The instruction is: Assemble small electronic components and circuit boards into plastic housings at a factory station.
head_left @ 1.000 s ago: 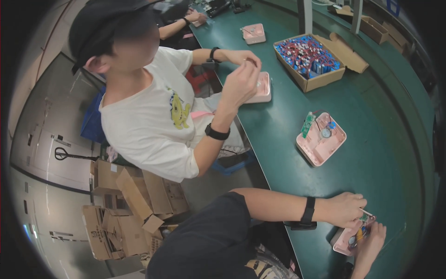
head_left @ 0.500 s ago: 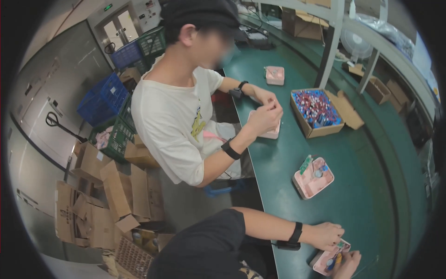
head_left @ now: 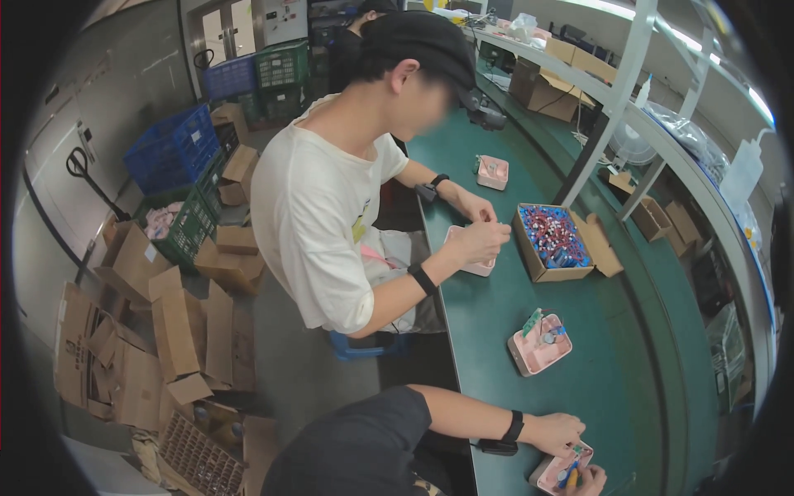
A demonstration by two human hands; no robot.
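The left hand (head_left: pixel 558 432) and right hand (head_left: pixel 589 482) are a little apart, both at a pink box (head_left: pixel 543 476) on the green table (head_left: pixel 498 392). What their fingers hold is too small to tell.

Glare top R, corners blk
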